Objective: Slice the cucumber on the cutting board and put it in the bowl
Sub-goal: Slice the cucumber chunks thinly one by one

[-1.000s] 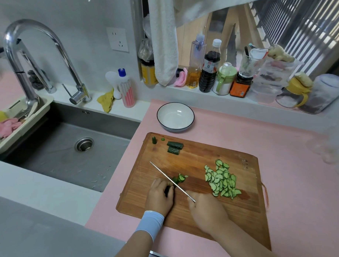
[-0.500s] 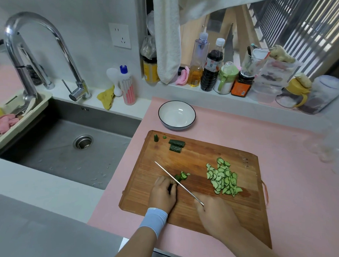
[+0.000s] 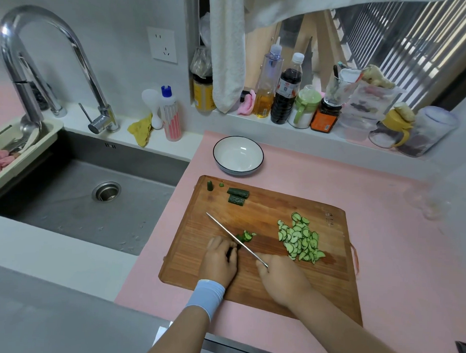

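On the wooden cutting board (image 3: 262, 288) my left hand (image 3: 218, 257) curls over the last short stub of cucumber (image 3: 244, 236), most of it hidden under my fingers. My right hand (image 3: 281, 278) grips the handle of a knife (image 3: 232, 235) whose thin blade runs diagonally up-left, resting against the stub beside my left fingertips. A pile of half-moon cucumber slices (image 3: 299, 240) lies to the right on the board. Two cucumber chunks (image 3: 237, 195) and small end bits (image 3: 210, 186) lie at the board's far left corner. An empty white bowl (image 3: 238, 155) stands just behind the board.
A steel sink (image 3: 94, 190) with a tall tap (image 3: 46, 51) lies left of the pink counter (image 3: 395, 261). Bottles, jars and containers (image 3: 308, 99) line the ledge behind. A cloth (image 3: 227, 49) hangs above the bowl. A dish soap bottle (image 3: 170, 116) stands by the sink.
Hands, knife and cucumber stub keep nearly the same pose on the board; the blade has shifted only slightly against the stub. The slice pile and bowl have not moved.
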A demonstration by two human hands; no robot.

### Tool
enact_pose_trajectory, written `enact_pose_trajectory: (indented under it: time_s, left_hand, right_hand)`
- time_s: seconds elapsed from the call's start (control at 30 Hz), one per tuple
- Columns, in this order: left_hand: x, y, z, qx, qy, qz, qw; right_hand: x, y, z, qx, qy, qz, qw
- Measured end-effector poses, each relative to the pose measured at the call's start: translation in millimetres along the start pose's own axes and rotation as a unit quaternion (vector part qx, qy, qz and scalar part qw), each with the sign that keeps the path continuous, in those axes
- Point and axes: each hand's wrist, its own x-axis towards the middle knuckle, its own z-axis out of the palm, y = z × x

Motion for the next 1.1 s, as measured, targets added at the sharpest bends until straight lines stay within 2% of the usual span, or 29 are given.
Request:
enact_pose_trajectory:
  time_s: [0.4, 0.9, 1.1]
  left_hand:
    - [-0.4, -2.2, 0.2, -0.002, 0.002, -0.006, 1.000]
    - [-1.7, -6.7, 1.4, -0.022, -0.013, -0.016, 1.000]
    - [-4.5, -6.1, 0.3, 0.001, -0.011, 0.002, 1.000]
  right_hand:
    - [-21.9, -4.3, 0.1, -0.014, 0.032, -0.016, 0.999]
    - [0.5, -3.0, 5.6, 0.004, -0.003, 0.014, 1.000]
    - [-0.5, -4.8, 5.0, -0.008, -0.006, 0.012, 1.000]
